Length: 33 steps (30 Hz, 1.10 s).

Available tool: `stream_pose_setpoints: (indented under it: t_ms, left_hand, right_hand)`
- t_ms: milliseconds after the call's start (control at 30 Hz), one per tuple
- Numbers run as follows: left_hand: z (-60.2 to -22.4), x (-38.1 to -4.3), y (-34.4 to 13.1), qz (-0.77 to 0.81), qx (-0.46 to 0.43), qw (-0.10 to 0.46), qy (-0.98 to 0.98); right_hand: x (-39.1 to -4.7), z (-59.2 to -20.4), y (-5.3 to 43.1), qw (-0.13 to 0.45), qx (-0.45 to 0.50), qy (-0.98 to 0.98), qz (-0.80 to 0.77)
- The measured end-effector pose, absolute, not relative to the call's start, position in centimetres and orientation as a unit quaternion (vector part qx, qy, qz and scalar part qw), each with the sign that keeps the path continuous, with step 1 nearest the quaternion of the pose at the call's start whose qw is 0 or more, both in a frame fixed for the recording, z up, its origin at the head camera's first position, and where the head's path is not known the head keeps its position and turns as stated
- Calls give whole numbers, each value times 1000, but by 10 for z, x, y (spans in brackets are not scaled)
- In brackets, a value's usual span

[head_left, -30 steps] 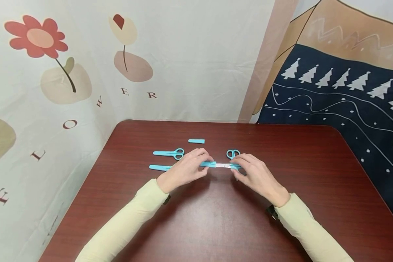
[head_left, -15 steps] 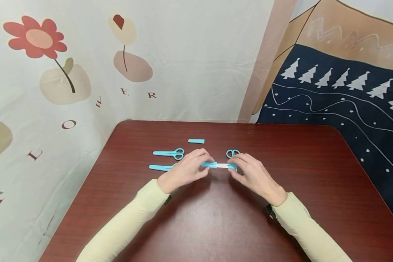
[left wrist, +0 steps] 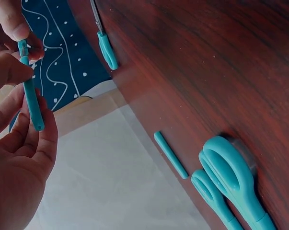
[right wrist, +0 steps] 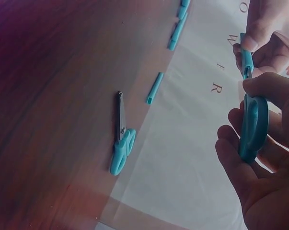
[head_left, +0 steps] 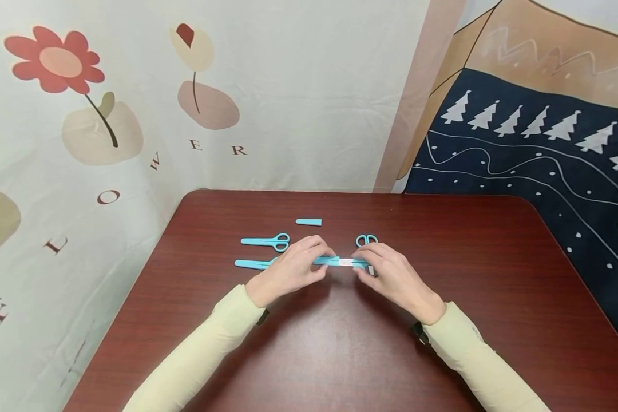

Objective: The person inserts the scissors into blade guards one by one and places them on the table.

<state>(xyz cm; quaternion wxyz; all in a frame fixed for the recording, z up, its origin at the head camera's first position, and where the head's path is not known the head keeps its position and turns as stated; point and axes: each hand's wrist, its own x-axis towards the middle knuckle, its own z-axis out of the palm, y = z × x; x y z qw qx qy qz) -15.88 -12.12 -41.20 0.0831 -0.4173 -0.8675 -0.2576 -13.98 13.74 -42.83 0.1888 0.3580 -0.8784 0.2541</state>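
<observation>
Above the table, my left hand (head_left: 292,266) pinches a light-blue scissors sheath (left wrist: 33,103) between thumb and fingers. My right hand (head_left: 393,276) grips a pair of scissors (right wrist: 254,125) by its blue handles. The blades point left into the sheath's mouth, and a short silver stretch of blade (head_left: 345,262) shows between sheath and handles. Behind my right hand lies an uncovered pair of scissors (right wrist: 121,139), its blades bare in the right wrist view. A loose blue sheath (head_left: 309,222) lies farther back on the table.
Two sheathed pairs of scissors lie left of my hands: the farther scissors (head_left: 265,242) and the nearer scissors (head_left: 252,264), whose handles my left hand hides in the head view. The brown table (head_left: 468,240) ends at a printed curtain (head_left: 298,114) behind.
My right hand has moved left with the scissors, so less bare blade shows outside the sheath. My left hand has stayed nearly in place. The things on the table have not moved.
</observation>
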Motion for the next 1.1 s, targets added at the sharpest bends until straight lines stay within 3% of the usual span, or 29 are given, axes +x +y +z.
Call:
stream_pose_setpoints:
  t_ms: [1100]
  left_hand:
    - [-408,-154,-120,-275,-433,115,-850]
  right_hand:
    - [-141,-424,131,201,378,-870,244]
